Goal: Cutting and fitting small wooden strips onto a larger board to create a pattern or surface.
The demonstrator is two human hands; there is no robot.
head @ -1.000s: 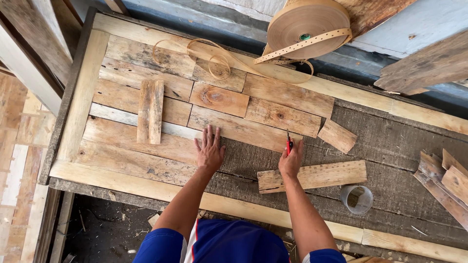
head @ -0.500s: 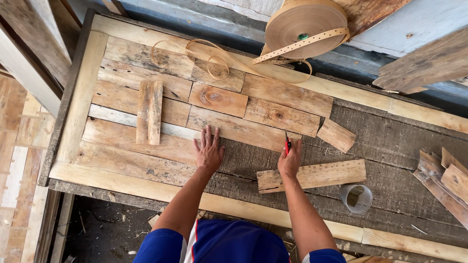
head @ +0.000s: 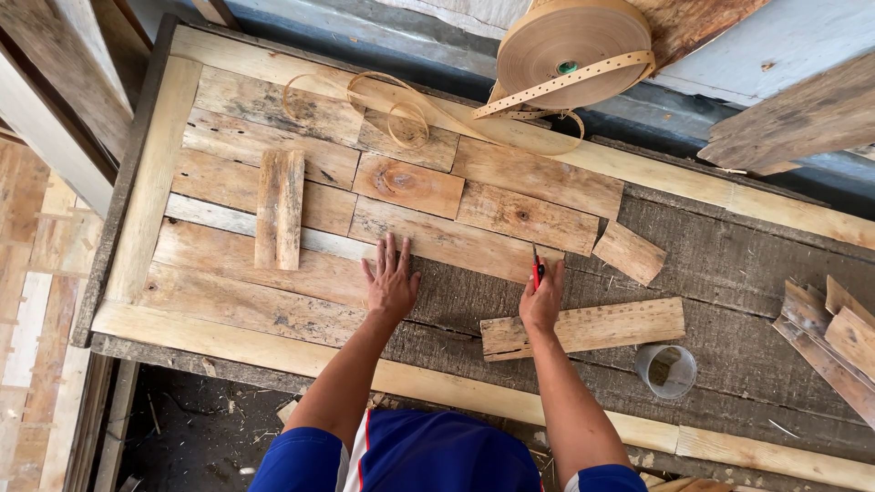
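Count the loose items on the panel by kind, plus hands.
Loose boards: 3 (upright, small angled, long)
Red pencil: 1, in the right hand
Clear cup: 1
Strap roll: 1
Hands: 2, left hand flat on wood
Total: 8

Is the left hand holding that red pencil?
No. The left hand lies flat and empty on a wooden plank, while the right hand grips the red pencil.

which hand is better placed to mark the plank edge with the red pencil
Right. The right hand already holds the red pencil, tip at the plank edge. The left hand lies flat, pressing the boards.
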